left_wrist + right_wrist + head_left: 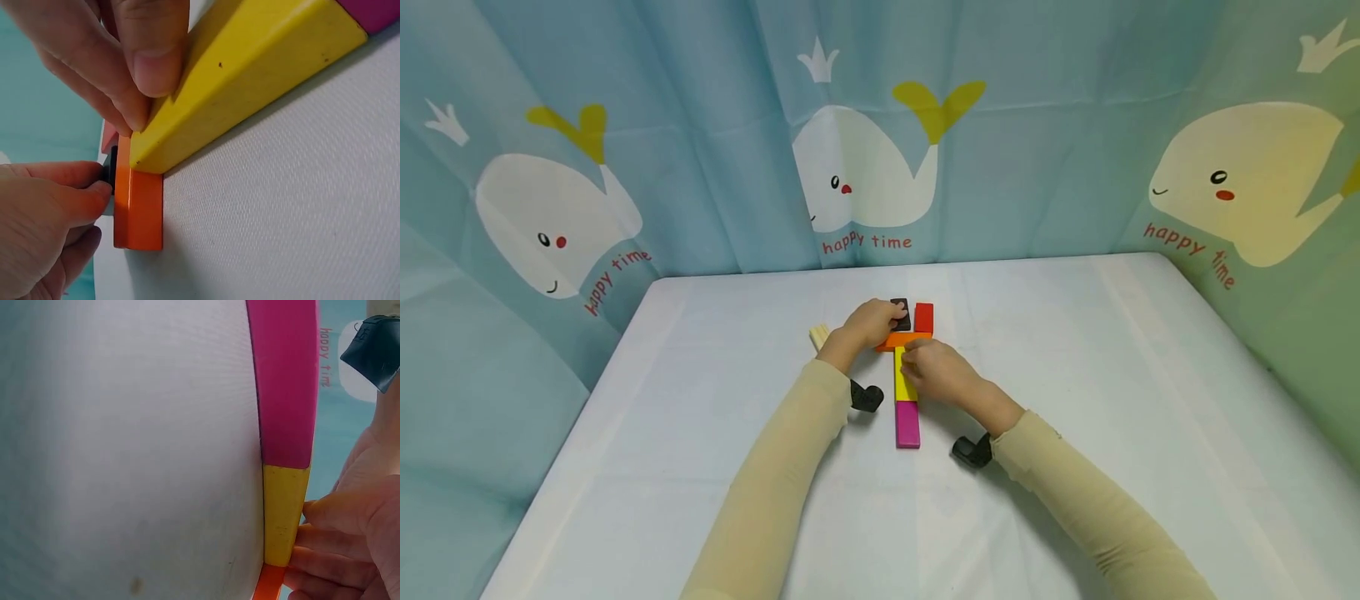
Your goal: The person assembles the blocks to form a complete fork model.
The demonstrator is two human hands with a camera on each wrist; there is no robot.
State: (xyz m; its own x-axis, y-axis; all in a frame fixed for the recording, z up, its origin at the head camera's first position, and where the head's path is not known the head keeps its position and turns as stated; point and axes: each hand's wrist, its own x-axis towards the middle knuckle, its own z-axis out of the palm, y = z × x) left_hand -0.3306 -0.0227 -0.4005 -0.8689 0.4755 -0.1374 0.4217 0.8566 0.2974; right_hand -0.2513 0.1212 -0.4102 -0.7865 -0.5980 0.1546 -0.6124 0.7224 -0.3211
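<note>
My left hand [871, 323] pinches a black block [900, 315] between thumb and fingers, just beyond an orange block [917, 338]. A yellow block [906, 385] runs from the orange one toward me, its end against the orange side in the left wrist view. Fingertips of my right hand [946, 372] rest on the top of the yellow block near that joint, the fingers fairly straight. A magenta block [907, 425] continues the line at the near end. Beside the black block lies a red block [924, 317], at the far right of the orange one.
A pale cream piece [820, 335] lies left of the left hand, partly hidden by it. White cloth [700, 467] covers the table. Behind and at both sides hangs a blue curtain [715, 167] with whale prints. Dark wrist-worn devices [973, 452] sit close above the tabletop.
</note>
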